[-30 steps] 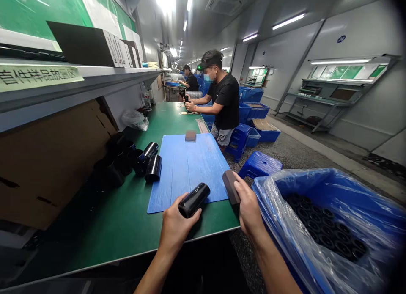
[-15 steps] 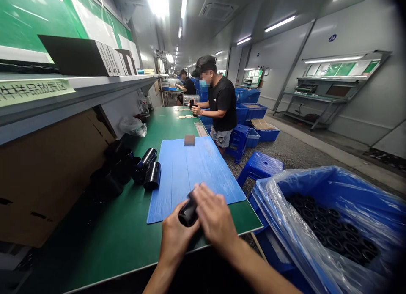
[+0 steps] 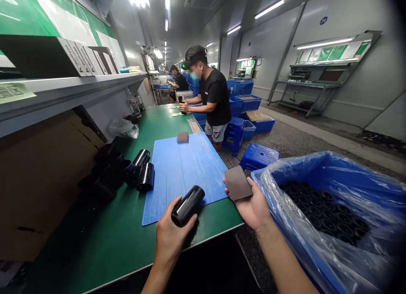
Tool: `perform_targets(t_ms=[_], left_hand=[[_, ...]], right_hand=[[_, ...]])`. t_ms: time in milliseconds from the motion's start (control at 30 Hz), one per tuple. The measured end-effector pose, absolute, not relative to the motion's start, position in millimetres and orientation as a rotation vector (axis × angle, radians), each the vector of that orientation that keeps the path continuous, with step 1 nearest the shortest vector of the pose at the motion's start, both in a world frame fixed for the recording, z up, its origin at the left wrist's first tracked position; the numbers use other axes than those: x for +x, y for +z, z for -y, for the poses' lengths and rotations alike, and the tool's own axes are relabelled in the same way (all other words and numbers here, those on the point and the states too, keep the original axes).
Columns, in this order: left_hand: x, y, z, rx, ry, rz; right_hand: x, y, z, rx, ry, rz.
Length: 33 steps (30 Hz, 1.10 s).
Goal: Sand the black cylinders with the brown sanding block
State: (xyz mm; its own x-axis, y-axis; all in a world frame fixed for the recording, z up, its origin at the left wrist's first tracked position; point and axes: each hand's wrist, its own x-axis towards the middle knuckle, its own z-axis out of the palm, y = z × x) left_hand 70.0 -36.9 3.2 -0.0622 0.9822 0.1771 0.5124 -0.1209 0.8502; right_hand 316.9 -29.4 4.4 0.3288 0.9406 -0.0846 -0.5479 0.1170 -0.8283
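A glossy black cylinder [image 3: 188, 205] lies tilted in my left hand [image 3: 169, 226], whose fingers and thumb wrap its near end above the table's front edge. My right hand [image 3: 253, 207] is turned palm up to the right. On its fingers rests a square brown sanding pad [image 3: 238, 182], with the thumb against its edge. The blue sheet [image 3: 165, 175] lies on the green table beyond both hands. A small brown block [image 3: 182, 137] sits at its far edge. Left of the sheet, several more black cylinders [image 3: 146, 177] lie or stand in a cluster, partly in shadow.
At the right stands a blue bin [image 3: 330, 158] lined with clear plastic, holding several black cylinders. A blue stool [image 3: 260, 156] is behind it. A co-worker [image 3: 215, 95] stands at the table's far right side. A shelf [image 3: 95, 80] with binders overhangs the left.
My right hand has come off the cylinder and moved right, turning palm up with the pad showing. My left hand keeps hold of the cylinder. The view has shifted slightly right.
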Motion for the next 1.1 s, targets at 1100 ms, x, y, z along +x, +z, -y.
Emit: perform_targets(t_ms=[1100], left_hand=[[72.2,-11.0,36.1,1.707,1.175,-1.573]], right_hand=[[216.0,24.7,48.9,-1.620,-0.040,1.952]])
